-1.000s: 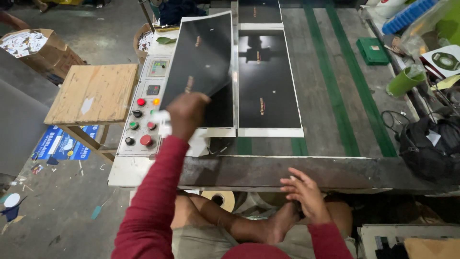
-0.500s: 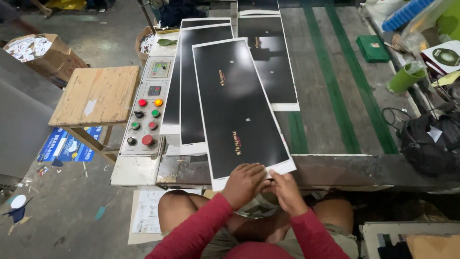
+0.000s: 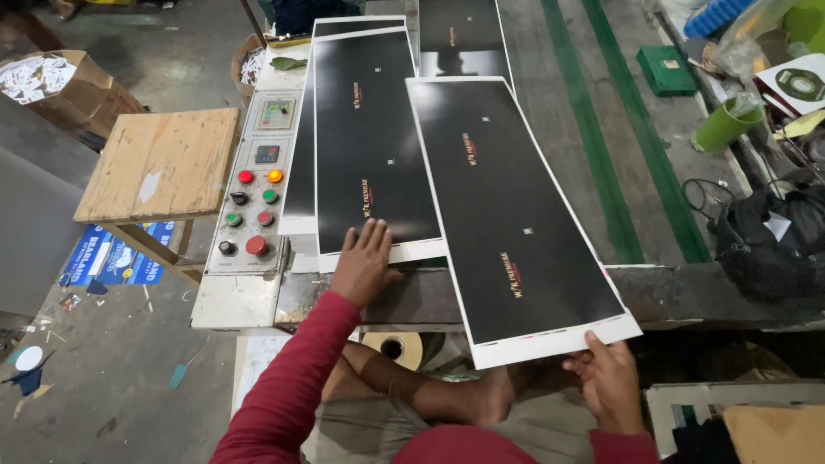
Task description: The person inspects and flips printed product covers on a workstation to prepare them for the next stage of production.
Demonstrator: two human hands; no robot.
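Black printed sheet (image 3: 516,215) lies slanted across bench (image 3: 662,292), near end overhanging edge. Right hand (image 3: 612,382) pinches its white bottom border. Left hand (image 3: 365,262) rests flat, fingers spread, grasping nothing, on second black sheet (image 3: 369,146) beside control panel (image 3: 253,185).

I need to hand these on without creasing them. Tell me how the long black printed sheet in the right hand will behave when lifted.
The black printed sheet is long, thin and glossy, so it will probably flex and sag if lifted by one end. Its near end already overhangs the table edge, pinched at the corner by the right hand. It likely slides easily over the stack under the left hand.
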